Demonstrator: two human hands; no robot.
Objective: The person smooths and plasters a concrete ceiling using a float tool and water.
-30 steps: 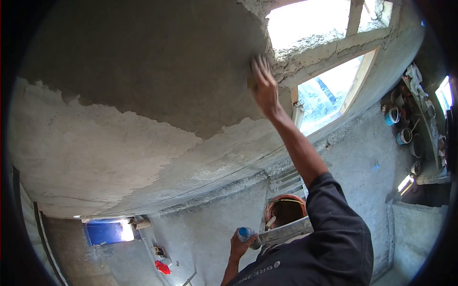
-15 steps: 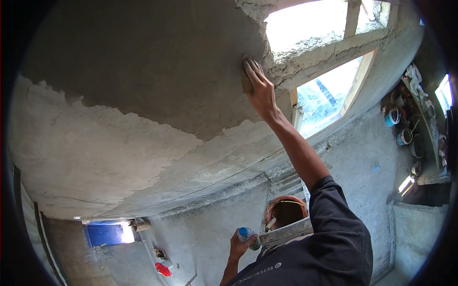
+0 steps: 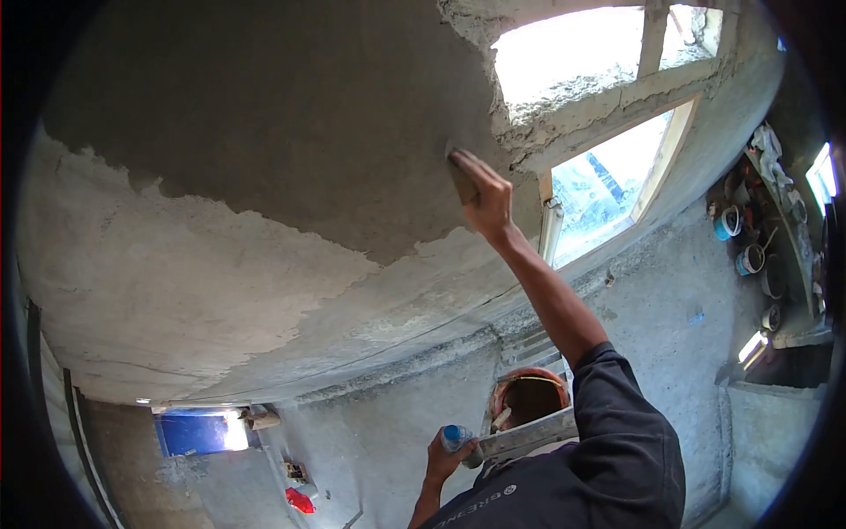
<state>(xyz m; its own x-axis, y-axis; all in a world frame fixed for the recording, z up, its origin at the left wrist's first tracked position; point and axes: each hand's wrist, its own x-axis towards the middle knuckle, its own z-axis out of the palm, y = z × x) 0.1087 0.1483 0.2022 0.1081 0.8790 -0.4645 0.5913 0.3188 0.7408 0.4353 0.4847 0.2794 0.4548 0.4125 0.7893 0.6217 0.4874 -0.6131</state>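
My right hand [image 3: 492,204] is raised to the wall, its fingers closed round a flat brown pad [image 3: 463,187]. The pad lies against or very near the dark damp plaster [image 3: 308,123], left of the window frame; its exact kind is hard to tell. Below the ragged lower edge of this plaster, the wall [image 3: 203,273] is paler and dry. Low in the view, my left hand [image 3: 441,462] is wrapped round a clear plastic bottle [image 3: 456,435] with a blue cap, held near my body.
An orange-rimmed bucket [image 3: 500,388] stands beneath me by a plank [image 3: 524,435]. The window [image 3: 599,181] is at the right, under a rough-edged opening [image 3: 568,57]. Several paint buckets [image 3: 727,222] stand far right. A red item [image 3: 300,500] lies on the floor.
My right hand has slid down the wall with the pad, away from the upper opening's corner. The left hand keeps its hold on the bottle, almost unmoved.
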